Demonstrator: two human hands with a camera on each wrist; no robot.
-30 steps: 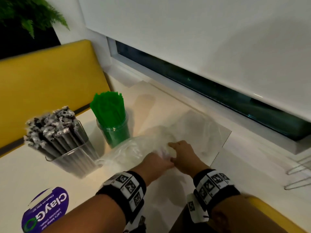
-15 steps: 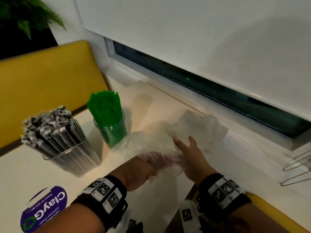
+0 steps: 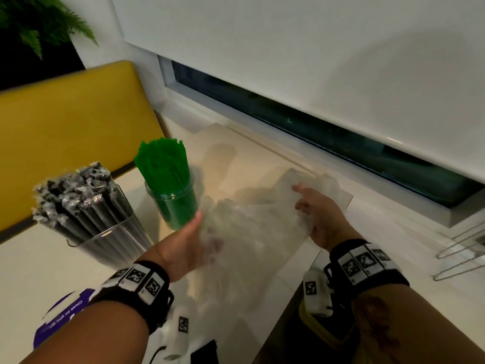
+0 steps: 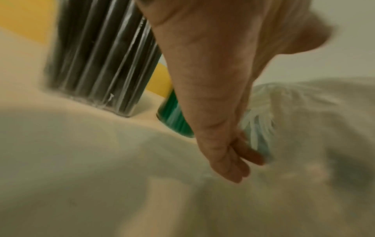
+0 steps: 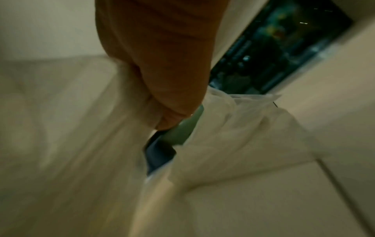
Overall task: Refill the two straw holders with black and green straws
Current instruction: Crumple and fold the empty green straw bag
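Note:
Black wrapped straws (image 3: 78, 195) fill a clear holder (image 3: 110, 243) at the left of the table. Green straws (image 3: 162, 164) stand in a green cup (image 3: 175, 206) just behind it. A crumpled clear plastic bag (image 3: 252, 227) lies between my hands. My left hand (image 3: 207, 240) is at the bag's left side beside the green cup, its fingers showing faintly through the film. In the left wrist view that hand (image 4: 237, 163) has its fingers straight and together against the plastic. My right hand (image 3: 304, 206) grips the bag's right end; in the right wrist view its fingers (image 5: 166, 118) are curled on the film.
A yellow seat back (image 3: 73, 122) rises behind the holders. The window sill (image 3: 262, 132) runs along the far side. The table's edge (image 3: 301, 279) drops off under my right wrist. A wire rack (image 3: 462, 253) sits at the right, a purple label (image 3: 63, 311) at the lower left.
My hands, side by side at the bag's middle a second ago, have moved apart. The left went toward the green cup, the right toward the window, and the bag is stretched between them.

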